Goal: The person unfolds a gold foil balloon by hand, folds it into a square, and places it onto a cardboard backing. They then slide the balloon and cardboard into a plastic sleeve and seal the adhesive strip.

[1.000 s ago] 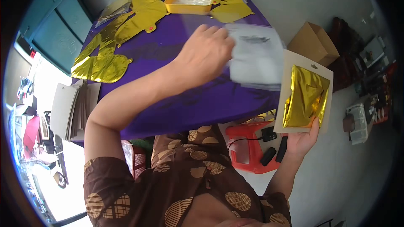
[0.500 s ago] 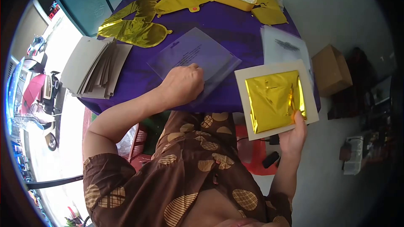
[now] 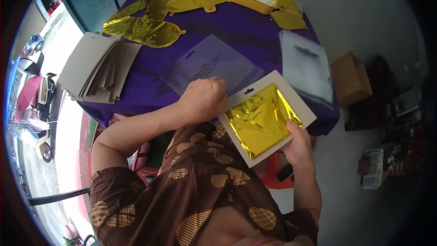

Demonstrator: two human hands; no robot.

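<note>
My right hand (image 3: 299, 145) grips a white card (image 3: 298, 105) by its lower right side, thumb on the folded gold foil (image 3: 261, 120) lying on the card. The card is tilted, with its slotted edge toward my left hand. My left hand (image 3: 203, 100) is closed at the near edge of a clear printed bag (image 3: 211, 61) that lies on the purple cloth. Its fingers are curled under, touching or very near the card's left corner, and seem to pinch the bag's edge.
A stack of cards (image 3: 88, 66) stands at the left of the purple table (image 3: 236, 29). Gold foil balloons (image 3: 157, 32) and a yellow tray (image 3: 252, 2) are at the back. Clear bags (image 3: 307, 64) lie at the right, beyond them a cardboard box (image 3: 350, 79).
My right hand has brought the card with the foil leftward and turned it, so its corner now meets my left hand. My left hand has shifted slightly and stays closed.
</note>
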